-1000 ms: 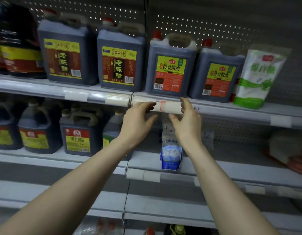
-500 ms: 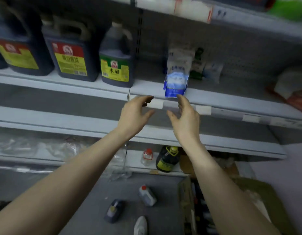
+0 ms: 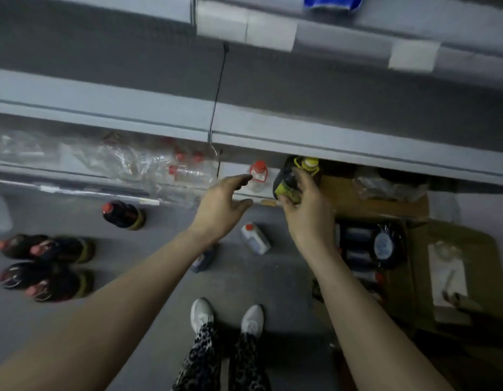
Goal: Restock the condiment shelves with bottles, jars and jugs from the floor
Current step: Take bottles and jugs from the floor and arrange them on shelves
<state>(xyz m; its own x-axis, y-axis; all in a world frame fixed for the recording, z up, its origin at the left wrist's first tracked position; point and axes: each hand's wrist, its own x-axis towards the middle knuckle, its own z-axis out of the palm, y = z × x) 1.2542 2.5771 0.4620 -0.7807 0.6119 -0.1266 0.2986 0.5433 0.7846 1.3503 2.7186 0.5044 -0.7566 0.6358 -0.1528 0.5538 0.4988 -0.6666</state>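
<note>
Grey floor [image 3: 284, 280] below grey shelves [image 3: 103, 108]; view blurred. Far left: four dark bottles [image 3: 47, 266] lie on the floor, and a red-capped bottle [image 3: 123, 215] is nearer the shelving. Lowest shelf carries wrapped clear bottles [image 3: 171, 170]. Left hand [image 3: 224, 204]: fingers apart and relaxed, holding nothing, stretched toward a clear jug [image 3: 257, 176] on the lowest shelf. A white jug [image 3: 256, 239] lies on the floor between the arms. Right hand [image 3: 306, 214]: fingers spread, clamped on nothing, in front of a dark jug [image 3: 296, 182] with a yellow cap; contact cannot be told. Box [image 3: 453, 244] at right holds more stock. Judgement: the step is choosing and picking the next item. To do it well, get low first, take the dark jug by its handle with the right hand, support its base with the left, and lift it upright.
</note>
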